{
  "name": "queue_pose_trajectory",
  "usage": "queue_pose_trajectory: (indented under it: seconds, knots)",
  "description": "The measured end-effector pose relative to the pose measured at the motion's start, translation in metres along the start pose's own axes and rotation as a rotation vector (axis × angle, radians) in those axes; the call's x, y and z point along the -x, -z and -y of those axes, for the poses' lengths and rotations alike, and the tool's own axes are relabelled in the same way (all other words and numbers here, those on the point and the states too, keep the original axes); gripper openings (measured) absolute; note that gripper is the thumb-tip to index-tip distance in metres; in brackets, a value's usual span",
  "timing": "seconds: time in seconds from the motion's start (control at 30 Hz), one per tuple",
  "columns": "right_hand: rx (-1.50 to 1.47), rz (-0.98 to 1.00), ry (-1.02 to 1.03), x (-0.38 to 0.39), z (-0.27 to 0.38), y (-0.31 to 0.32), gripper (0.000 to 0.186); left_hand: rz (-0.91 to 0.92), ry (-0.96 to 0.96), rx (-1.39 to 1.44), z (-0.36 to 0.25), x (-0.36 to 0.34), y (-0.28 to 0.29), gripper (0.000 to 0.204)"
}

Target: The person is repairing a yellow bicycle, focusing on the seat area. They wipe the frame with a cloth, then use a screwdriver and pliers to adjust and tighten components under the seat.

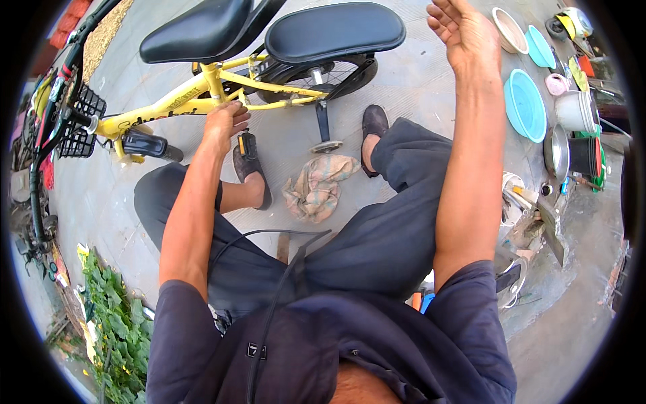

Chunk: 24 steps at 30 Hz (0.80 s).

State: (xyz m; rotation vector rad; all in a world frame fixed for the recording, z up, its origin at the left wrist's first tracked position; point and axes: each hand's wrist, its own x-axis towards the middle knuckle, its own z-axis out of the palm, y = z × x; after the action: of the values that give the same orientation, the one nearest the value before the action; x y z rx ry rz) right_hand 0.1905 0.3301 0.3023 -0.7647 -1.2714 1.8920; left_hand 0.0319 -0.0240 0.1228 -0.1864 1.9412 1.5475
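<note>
While left hand (227, 121) grips one bicycle (202, 87), right hand (464, 34) lifts.

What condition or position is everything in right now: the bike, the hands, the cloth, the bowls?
Yellow bicycle: upright on its kickstand.
Left hand: gripping the frame near the pedal.
Right hand: raised, open, holding nothing.
Rag: crumpled on the pavement between the feet.
Blue basins: resting on the ground, looking empty.
Front basket: whether it holds anything, cannot tell.
</note>
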Motion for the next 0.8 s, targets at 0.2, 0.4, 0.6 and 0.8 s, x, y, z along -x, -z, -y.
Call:
queue_pose_trajectory:
  seconds: [0.2, 0.4, 0.6, 0.8]
  knots:
    - [0.089, 0.022, 0.04, -0.004, 0.005, 0.007, 0.032, 0.037, 0.1, 0.424, 0.032, -0.016, -0.032, 0.045]
    - [0.129, 0.042, -0.034, -0.006, 0.0, 0.003, 0.031, 0.01, 0.053, 0.68, 0.034, -0.025, -0.038, 0.048]
    - [0.231, 0.118, -0.065, -0.005, -0.005, -0.008, 0.028, 0.01, 0.11, 0.945, 0.032, -0.045, -0.045, 0.044]
    - [0.293, 0.17, -0.09, -0.004, -0.011, -0.024, 0.03, -0.038, 0.205, 1.058, 0.03, -0.06, -0.052, 0.022]
